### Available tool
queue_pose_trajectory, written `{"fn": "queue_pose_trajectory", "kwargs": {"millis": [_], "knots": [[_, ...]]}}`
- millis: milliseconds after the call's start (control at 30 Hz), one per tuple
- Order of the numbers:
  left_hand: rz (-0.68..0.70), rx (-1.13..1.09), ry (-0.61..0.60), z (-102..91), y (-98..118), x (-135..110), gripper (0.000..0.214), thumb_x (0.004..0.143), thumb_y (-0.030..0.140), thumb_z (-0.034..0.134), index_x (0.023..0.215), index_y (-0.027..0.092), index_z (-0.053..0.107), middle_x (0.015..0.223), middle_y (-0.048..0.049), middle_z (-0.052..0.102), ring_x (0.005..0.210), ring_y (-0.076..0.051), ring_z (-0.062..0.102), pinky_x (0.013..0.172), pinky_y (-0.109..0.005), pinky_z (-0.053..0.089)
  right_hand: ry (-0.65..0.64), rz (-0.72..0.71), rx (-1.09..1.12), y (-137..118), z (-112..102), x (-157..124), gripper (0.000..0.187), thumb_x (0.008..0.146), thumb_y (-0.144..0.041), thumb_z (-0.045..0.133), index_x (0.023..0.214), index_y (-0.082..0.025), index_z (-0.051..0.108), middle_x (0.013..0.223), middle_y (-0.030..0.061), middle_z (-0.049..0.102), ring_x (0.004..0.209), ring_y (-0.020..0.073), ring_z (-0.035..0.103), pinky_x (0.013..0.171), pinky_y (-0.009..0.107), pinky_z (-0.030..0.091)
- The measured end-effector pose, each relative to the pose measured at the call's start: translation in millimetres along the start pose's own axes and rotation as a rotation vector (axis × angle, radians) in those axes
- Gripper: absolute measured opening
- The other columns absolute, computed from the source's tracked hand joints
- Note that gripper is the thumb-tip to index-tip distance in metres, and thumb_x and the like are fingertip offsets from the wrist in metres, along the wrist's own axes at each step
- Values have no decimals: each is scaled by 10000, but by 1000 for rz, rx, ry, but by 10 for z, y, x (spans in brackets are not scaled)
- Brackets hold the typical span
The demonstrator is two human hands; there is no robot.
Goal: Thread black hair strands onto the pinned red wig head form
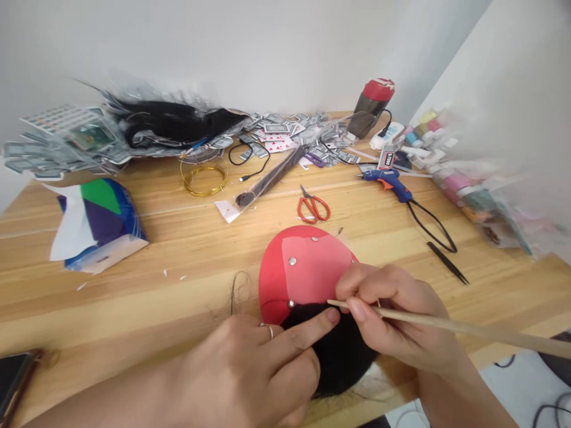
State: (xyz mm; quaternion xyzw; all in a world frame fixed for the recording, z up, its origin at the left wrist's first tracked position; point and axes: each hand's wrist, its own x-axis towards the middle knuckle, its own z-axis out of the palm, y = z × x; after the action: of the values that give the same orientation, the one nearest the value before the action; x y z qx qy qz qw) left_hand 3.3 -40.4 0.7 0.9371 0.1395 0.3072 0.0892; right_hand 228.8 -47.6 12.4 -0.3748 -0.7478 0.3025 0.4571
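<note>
A red oval pad [307, 267] with a few silver pins lies on the wooden table [178, 249] in front of me. A mass of black hair [343, 351] covers its near end. My left hand [254, 374] rests on the hair, the index finger stretched out and pressing it down, a ring on one finger. My right hand [392, 315] is closed in a pinch round a thin wooden stick [450, 326], whose tip lies at the hair's edge, next to my left fingertip.
Red-handled scissors [313, 208], a blue glue gun [392, 181] with black cord, black tweezers [447, 262], a gold wire coil [204, 178], a tissue pack [100, 223], a black hair bundle [173, 122] and scattered cards lie behind. A phone [13, 374] sits near left. Pots stand at the right.
</note>
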Motion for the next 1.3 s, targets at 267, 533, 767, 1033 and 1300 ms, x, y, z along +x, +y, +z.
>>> {"fn": "queue_pose_trajectory", "kwargs": {"millis": [267, 533, 767, 1033, 1300], "knots": [[15, 10, -2, 28, -14, -29, 177, 816, 46, 477, 721, 182, 539, 1243, -134, 728, 425, -82, 511, 336, -267, 328, 2, -12, 10, 26, -2, -7, 242, 852, -29, 556, 827, -257, 479, 731, -27, 630, 565, 110, 594, 479, 214, 430], [12, 24, 18, 6, 5, -4, 183, 813, 47, 468, 710, 189, 521, 1251, -130, 724, 387, -80, 462, 318, -279, 292, 3, -8, -26, 18, -5, -2, 237, 857, -35, 550, 811, -252, 465, 723, -31, 631, 560, 104, 593, 477, 214, 429], [20, 26, 1, 23, 2, -53, 174, 837, 58, 472, 729, 186, 519, 1264, -139, 719, 414, -77, 482, 331, -273, 307, -30, -36, -35, 40, -14, 1, 239, 868, -30, 539, 833, -251, 457, 732, -33, 604, 585, 100, 586, 506, 204, 447], [13, 19, -9, 31, -2, -28, 180, 860, 59, 472, 741, 188, 509, 1259, -126, 723, 412, -79, 494, 330, -272, 313, -24, -45, -9, 47, -2, 14, 229, 872, -33, 531, 827, -242, 449, 722, -45, 570, 581, 82, 556, 530, 190, 447], [23, 34, -13, 17, -5, -49, 173, 833, 48, 457, 752, 191, 510, 1274, -140, 712, 419, -86, 466, 338, -281, 293, 14, 18, 60, 79, 8, -16, 216, 918, -59, 558, 830, -240, 481, 730, -49, 575, 601, 86, 576, 543, 200, 449]]}}
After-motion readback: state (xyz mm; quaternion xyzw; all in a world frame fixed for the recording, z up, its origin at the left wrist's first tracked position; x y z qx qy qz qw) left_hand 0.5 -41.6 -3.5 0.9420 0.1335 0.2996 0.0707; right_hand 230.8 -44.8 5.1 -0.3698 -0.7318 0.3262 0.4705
